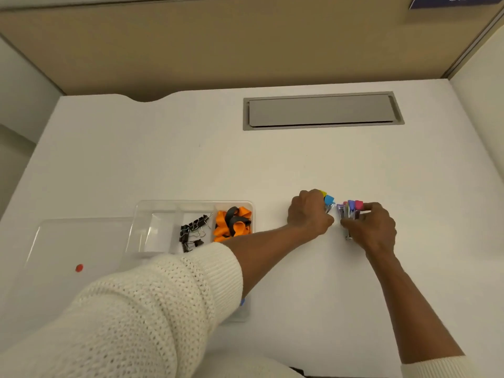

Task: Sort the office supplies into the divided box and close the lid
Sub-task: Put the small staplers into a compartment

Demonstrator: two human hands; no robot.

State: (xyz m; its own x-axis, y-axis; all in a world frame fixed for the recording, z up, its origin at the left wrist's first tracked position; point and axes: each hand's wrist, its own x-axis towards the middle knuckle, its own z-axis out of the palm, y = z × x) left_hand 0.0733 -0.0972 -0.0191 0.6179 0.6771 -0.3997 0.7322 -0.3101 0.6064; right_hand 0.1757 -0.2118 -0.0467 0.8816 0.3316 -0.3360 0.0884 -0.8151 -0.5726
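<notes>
A clear divided box [163, 207] sits at the left of the white desk. One of its compartments holds black binder clips [192, 233], another orange and black rubber bands [233, 221]. Its clear lid [81, 241], marked with a red dot, lies open to the left. To the right of the box, my left hand [309, 212] is closed on coloured binder clips, a blue and a yellow one [328, 199] showing. My right hand [373, 227] grips a bunch of pink and purple clips [351, 208] against the desk. My left sleeve hides the box's near part.
A grey cable hatch [323, 110] is set into the desk at the back right. A tan partition [218, 45] stands behind the desk. A small blue item [242, 302] peeks out beside my left sleeve.
</notes>
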